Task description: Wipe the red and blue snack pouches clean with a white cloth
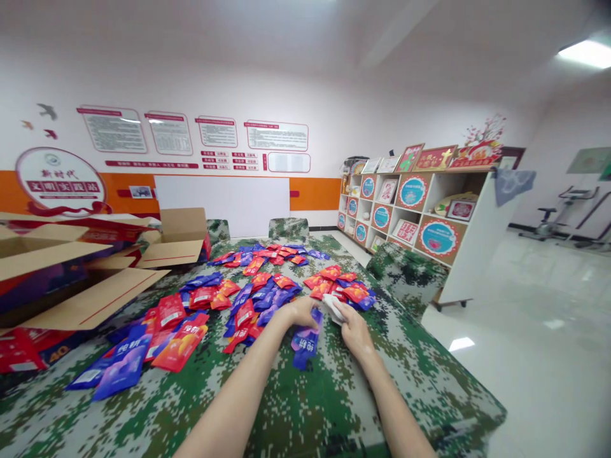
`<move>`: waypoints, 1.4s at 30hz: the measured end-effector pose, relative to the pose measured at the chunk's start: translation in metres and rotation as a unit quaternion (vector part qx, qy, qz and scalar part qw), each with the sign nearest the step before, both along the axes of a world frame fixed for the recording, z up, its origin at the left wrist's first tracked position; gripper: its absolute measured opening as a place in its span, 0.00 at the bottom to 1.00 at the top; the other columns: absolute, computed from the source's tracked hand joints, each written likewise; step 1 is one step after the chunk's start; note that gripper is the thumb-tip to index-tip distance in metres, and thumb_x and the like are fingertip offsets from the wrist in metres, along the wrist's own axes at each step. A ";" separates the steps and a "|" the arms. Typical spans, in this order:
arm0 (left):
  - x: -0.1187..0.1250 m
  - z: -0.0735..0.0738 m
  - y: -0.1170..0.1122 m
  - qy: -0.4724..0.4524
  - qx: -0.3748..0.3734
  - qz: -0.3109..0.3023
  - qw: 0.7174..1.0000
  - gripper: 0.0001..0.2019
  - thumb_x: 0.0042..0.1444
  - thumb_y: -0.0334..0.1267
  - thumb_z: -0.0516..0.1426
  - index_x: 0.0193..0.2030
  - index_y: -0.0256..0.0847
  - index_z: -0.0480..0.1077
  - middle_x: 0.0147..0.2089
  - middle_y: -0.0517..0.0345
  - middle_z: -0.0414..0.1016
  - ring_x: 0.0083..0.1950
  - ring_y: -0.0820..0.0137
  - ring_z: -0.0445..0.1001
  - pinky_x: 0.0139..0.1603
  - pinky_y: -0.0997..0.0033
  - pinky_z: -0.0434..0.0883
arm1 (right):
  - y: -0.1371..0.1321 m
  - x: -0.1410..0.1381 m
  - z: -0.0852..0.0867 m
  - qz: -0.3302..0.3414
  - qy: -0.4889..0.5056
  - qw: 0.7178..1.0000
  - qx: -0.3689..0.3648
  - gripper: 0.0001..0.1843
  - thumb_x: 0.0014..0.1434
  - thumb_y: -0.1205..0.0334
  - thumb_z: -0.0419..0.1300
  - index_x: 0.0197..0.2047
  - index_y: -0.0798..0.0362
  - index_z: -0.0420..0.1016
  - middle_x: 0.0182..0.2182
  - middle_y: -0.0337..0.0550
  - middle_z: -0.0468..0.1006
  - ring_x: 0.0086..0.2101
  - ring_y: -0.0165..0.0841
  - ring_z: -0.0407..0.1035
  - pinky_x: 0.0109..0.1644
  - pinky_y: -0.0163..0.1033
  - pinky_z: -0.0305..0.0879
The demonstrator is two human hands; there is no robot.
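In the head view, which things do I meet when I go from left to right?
Round wall sign, far open box, left hand, white item, right hand, exercise bike.

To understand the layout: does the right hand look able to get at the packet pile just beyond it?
Probably yes: the packet pile lies just ahead of the right hand, apparently unobstructed, though its grip holds a white item.

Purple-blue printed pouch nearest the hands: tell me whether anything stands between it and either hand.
Nothing visible stands between the left hand and the pouch; in this view that hand overlaps the pouch's upper end. The right hand holds a crumpled white item on the side toward the pouch, so that may get in its way.
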State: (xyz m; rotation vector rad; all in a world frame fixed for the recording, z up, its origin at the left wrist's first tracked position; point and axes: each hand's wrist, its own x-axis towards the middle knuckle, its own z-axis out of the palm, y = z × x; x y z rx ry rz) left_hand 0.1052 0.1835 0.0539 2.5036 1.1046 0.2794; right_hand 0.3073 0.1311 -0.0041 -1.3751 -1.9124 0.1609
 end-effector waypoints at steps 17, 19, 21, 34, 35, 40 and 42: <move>-0.009 0.005 -0.072 -0.155 0.190 0.077 0.966 0.12 0.46 0.21 0.51 0.33 0.40 0.66 0.39 0.57 0.67 0.43 0.68 0.67 0.46 0.71 0.65 | 0.002 -0.002 -0.002 -0.014 0.038 0.999 0.004 0.37 0.40 0.79 0.45 0.54 0.50 0.70 0.53 0.42 0.70 0.52 0.35 0.63 0.59 0.43 0.56; -0.013 -0.015 -0.087 -0.147 0.188 0.076 0.968 0.13 0.45 0.20 0.50 0.33 0.41 0.65 0.40 0.57 0.66 0.44 0.68 0.67 0.46 0.71 0.65 | 0.001 -0.002 -0.002 -0.012 0.037 0.999 0.008 0.37 0.40 0.79 0.45 0.54 0.51 0.69 0.53 0.42 0.70 0.53 0.35 0.63 0.60 0.42 0.56; -0.017 -0.029 -0.100 -0.133 0.179 0.077 0.972 0.13 0.46 0.21 0.51 0.35 0.42 0.65 0.42 0.57 0.66 0.44 0.67 0.67 0.46 0.70 0.66 | 0.001 -0.003 -0.002 -0.012 0.034 0.999 0.005 0.37 0.40 0.79 0.46 0.54 0.52 0.69 0.53 0.42 0.70 0.53 0.34 0.63 0.59 0.41 0.56; -0.049 -0.043 -0.137 -0.021 0.164 0.015 0.986 0.26 0.59 0.43 0.51 0.63 0.42 0.53 0.63 0.50 0.57 0.62 0.59 0.56 0.63 0.58 0.55 | -0.050 -0.058 0.031 0.148 -0.146 0.978 -0.010 0.29 0.52 0.74 0.49 0.56 0.48 0.67 0.56 0.48 0.67 0.54 0.38 0.61 0.58 0.44 0.55; -0.050 -0.043 -0.138 -0.025 0.161 0.016 0.987 0.25 0.59 0.43 0.51 0.62 0.42 0.55 0.62 0.50 0.58 0.62 0.60 0.57 0.62 0.59 0.56 | -0.054 -0.062 0.030 0.156 -0.161 0.974 -0.016 0.27 0.54 0.72 0.49 0.56 0.48 0.67 0.55 0.48 0.67 0.54 0.39 0.61 0.57 0.44 0.56; -0.054 -0.049 -0.132 -0.028 0.145 0.006 0.989 0.25 0.60 0.44 0.50 0.63 0.42 0.54 0.63 0.50 0.58 0.63 0.62 0.56 0.63 0.60 0.56 | -0.034 -0.063 0.020 0.148 -0.191 0.969 -0.047 0.25 0.54 0.69 0.51 0.56 0.49 0.68 0.57 0.49 0.65 0.55 0.41 0.59 0.58 0.43 0.54; -0.057 -0.052 -0.129 -0.027 0.143 -0.001 0.989 0.26 0.60 0.44 0.50 0.64 0.42 0.52 0.65 0.50 0.54 0.65 0.62 0.53 0.64 0.59 0.54 | -0.016 -0.060 0.021 0.122 -0.185 0.973 -0.070 0.26 0.53 0.70 0.52 0.56 0.50 0.68 0.57 0.49 0.66 0.54 0.41 0.60 0.58 0.43 0.53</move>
